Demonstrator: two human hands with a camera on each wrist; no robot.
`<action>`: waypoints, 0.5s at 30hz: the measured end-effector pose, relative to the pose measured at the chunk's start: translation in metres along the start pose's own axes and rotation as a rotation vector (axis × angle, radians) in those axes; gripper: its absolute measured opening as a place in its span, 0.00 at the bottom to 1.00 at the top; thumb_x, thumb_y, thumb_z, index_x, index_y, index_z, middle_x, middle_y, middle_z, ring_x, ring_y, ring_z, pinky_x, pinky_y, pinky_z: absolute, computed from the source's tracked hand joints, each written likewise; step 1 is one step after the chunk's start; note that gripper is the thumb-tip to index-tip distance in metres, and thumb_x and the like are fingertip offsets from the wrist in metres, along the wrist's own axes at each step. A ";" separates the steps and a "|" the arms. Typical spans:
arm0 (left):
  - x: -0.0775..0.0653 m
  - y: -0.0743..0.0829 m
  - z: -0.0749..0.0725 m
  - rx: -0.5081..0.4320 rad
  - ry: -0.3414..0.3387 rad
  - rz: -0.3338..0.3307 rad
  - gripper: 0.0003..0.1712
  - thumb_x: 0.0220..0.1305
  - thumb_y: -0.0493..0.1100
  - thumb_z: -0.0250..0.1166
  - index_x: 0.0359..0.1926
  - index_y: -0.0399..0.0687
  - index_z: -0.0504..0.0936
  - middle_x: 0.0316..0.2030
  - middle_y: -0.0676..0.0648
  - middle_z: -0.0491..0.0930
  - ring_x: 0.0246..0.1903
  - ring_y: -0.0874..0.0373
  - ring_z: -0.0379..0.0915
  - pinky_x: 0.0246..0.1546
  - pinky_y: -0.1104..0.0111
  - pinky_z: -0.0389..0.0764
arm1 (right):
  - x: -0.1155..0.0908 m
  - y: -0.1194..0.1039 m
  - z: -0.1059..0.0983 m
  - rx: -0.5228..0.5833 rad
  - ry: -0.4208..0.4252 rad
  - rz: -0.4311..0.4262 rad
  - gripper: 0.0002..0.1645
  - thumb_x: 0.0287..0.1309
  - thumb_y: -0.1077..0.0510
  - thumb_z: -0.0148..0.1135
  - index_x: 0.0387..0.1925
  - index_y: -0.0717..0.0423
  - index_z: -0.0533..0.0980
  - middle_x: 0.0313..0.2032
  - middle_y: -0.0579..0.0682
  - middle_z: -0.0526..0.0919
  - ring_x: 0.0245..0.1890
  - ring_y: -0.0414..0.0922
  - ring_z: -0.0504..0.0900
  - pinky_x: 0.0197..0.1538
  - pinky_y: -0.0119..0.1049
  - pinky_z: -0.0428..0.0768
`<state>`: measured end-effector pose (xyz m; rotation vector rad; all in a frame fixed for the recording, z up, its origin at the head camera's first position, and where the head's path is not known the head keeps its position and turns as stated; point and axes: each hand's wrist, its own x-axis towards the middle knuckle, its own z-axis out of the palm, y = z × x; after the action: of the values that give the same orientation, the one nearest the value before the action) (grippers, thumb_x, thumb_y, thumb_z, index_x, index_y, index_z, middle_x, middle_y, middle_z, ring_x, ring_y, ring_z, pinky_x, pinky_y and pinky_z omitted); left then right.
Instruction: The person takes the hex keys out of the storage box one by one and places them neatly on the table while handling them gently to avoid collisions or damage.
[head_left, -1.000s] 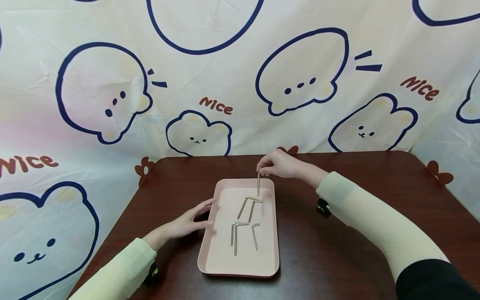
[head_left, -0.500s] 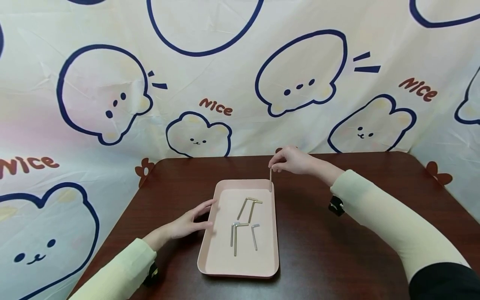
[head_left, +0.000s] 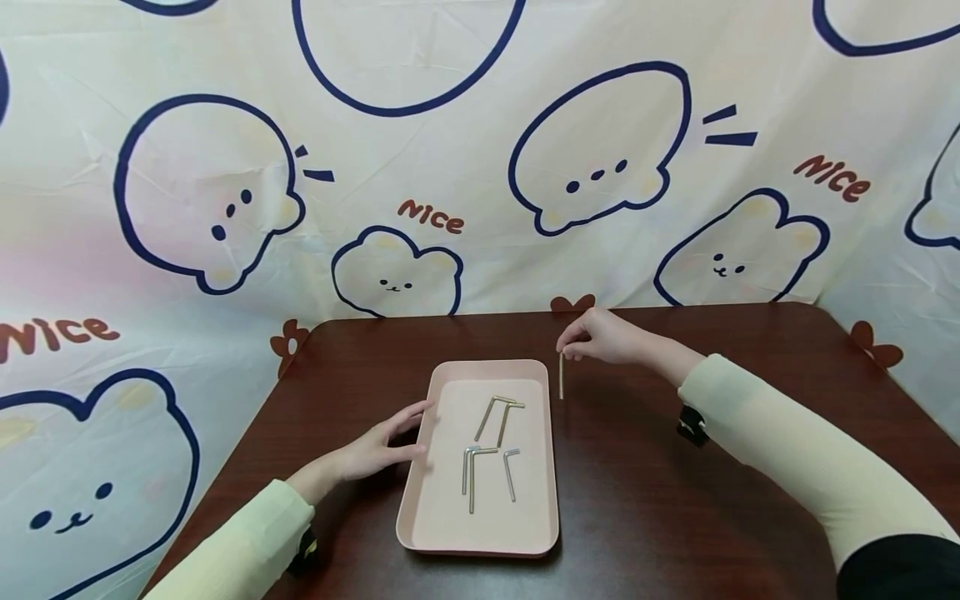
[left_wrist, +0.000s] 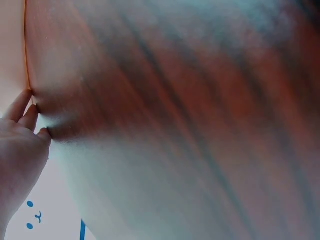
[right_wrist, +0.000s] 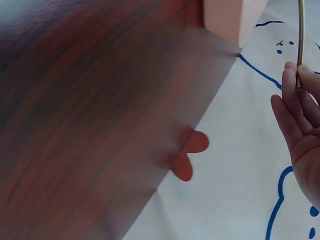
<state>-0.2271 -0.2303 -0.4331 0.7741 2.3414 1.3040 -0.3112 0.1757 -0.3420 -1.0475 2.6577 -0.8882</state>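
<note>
My right hand point(head_left: 603, 335) pinches one end of a brass-coloured hex key point(head_left: 561, 379) between thumb and fingertips. The key hangs upright just beyond the tray's right edge, above the table; the right wrist view shows its shaft point(right_wrist: 301, 40) between the fingers. Fairly straight and spread, the fingers of my left hand point(head_left: 371, 447) touch the left wall of the pink tray point(head_left: 517, 533). Inside the tray lie several L-shaped hex keys: two brass ones in the upper part, a longer brass one point(head_left: 472, 487) beside a silver one point(head_left: 464, 479), and another silver one point(head_left: 510, 479) at the right.
A dark brown wooden table point(head_left: 675, 517) carries the tray and extends to both sides of it. Behind the table hangs a pale cloth point(head_left: 480, 167) printed with bear outlines. The left wrist view shows mostly blurred tabletop.
My right hand has carried the brass hex key rightward, from over the tray's far end, across its right rim, then slightly lower outside it. The left hand has stayed on the tray.
</note>
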 end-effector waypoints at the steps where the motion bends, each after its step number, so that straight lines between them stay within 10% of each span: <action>1: 0.000 0.000 0.000 0.003 0.001 -0.003 0.41 0.68 0.42 0.63 0.74 0.40 0.52 0.69 0.31 0.57 0.69 0.37 0.52 0.63 0.42 0.53 | -0.001 0.003 0.001 -0.001 0.000 0.010 0.07 0.63 0.65 0.62 0.39 0.62 0.84 0.31 0.49 0.86 0.31 0.44 0.82 0.37 0.36 0.80; 15: 0.000 -0.001 0.001 0.010 0.010 0.014 0.40 0.68 0.42 0.63 0.74 0.38 0.53 0.69 0.31 0.57 0.68 0.36 0.52 0.62 0.42 0.53 | -0.013 0.033 0.026 0.008 -0.073 0.114 0.06 0.61 0.68 0.62 0.36 0.61 0.84 0.28 0.49 0.84 0.28 0.42 0.79 0.30 0.33 0.76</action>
<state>-0.2270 -0.2298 -0.4348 0.7900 2.3562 1.3059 -0.3118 0.1913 -0.3829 -0.8985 2.6215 -0.8215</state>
